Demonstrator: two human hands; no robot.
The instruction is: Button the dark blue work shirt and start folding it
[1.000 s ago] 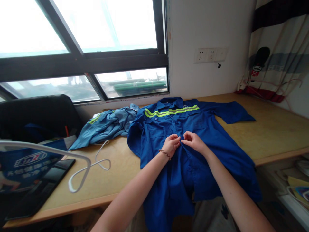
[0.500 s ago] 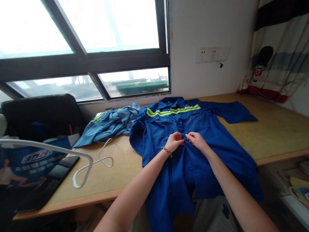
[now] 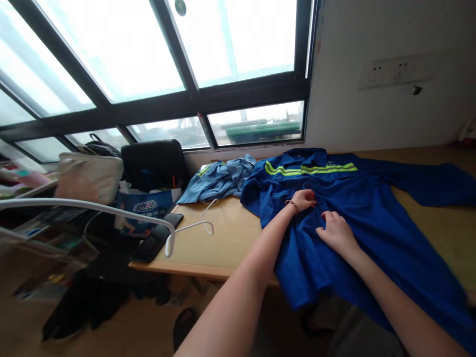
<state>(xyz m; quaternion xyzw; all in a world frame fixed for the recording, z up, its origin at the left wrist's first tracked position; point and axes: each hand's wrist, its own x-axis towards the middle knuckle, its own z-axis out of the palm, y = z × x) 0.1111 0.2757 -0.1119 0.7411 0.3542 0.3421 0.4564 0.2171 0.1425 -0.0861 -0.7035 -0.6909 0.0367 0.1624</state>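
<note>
A blue work shirt [image 3: 372,213] with yellow-green reflective stripes lies front up, its collar toward the wall and its lower part hanging over the near edge. My left hand [image 3: 303,200], with a beaded bracelet at the wrist, has its fingers closed on the shirt's front around mid-chest. Just right of it and a little nearer to me is my right hand [image 3: 337,230], thumb and fingers apart, resting at the fabric with nothing visible in it. The cloth between the hands is wrinkled, and no button can be made out there.
The shirt lies on a wooden table [image 3: 230,233]. Left of it are a crumpled light-blue garment [image 3: 219,178], a white hanger or wire [image 3: 169,238] and a black tablet-like object [image 3: 152,245]. Beyond stand a black chair back [image 3: 154,158], a blue bag [image 3: 143,206] and the window.
My view has swung to the left. My right hand has let go of the button edge and come nearer to me, fingers apart. My left hand has shifted slightly up the shirt front.
</note>
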